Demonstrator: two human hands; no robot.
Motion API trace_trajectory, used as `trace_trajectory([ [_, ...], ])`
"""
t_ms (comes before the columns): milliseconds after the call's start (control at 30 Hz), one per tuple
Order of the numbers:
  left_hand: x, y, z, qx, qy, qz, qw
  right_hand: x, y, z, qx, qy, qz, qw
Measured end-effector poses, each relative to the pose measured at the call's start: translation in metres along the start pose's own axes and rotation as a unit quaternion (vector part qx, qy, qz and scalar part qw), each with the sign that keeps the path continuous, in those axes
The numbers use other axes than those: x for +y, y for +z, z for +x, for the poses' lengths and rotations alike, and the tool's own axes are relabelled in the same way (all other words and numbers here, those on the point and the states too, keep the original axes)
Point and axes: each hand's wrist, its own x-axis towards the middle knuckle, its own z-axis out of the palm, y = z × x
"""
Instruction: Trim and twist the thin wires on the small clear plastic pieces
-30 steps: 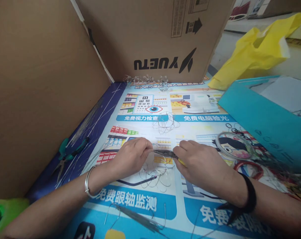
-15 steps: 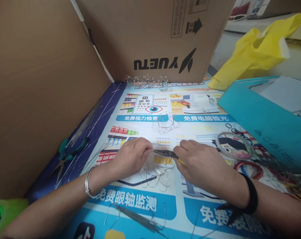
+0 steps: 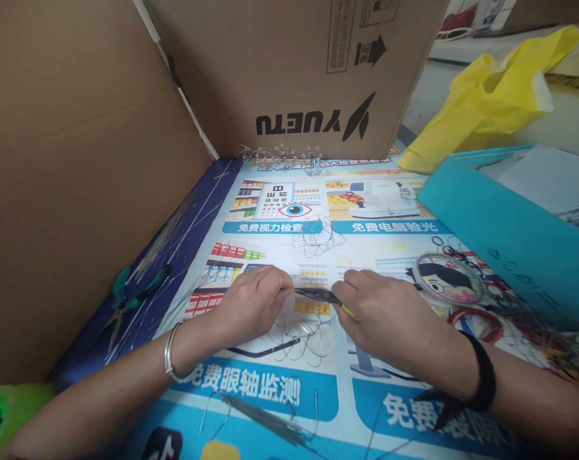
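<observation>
My left hand (image 3: pixel 254 303) is closed in a pinch on a piece of looped thin wire (image 3: pixel 299 332) that hangs between my hands above the printed poster mat (image 3: pixel 280 396). My right hand (image 3: pixel 380 308) is wrapped round small dark pliers (image 3: pixel 318 295) with a yellow grip, their tip pointing left to my left fingertips. A silver bangle sits on my left wrist, a black band on my right. Another finished wire tangle (image 3: pixel 318 235) lies further back on the mat.
Cardboard walls stand at the left (image 3: pixel 78 179) and back (image 3: pixel 289 70). Teal-handled pliers (image 3: pixel 133 291) and straight wires lie at the left. A bundle of wires (image 3: pixel 265 418) lies near me. A teal box (image 3: pixel 505 230), clear dish (image 3: pixel 445 278), red ring (image 3: pixel 476 319) and yellow bag (image 3: pixel 491 96) are at the right.
Both hands stay in place. The wire loops under them have shifted slightly; the view has drifted a little.
</observation>
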Motion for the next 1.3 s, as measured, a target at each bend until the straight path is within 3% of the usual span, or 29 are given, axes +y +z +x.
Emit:
trace_trajectory([
  [1300,0.0018,-0.0026,0.0023,-0.009,-0.009,0.009,1.000,0.0018,-0.0005,0.0011,0.002,-0.017,-0.009,1.000],
])
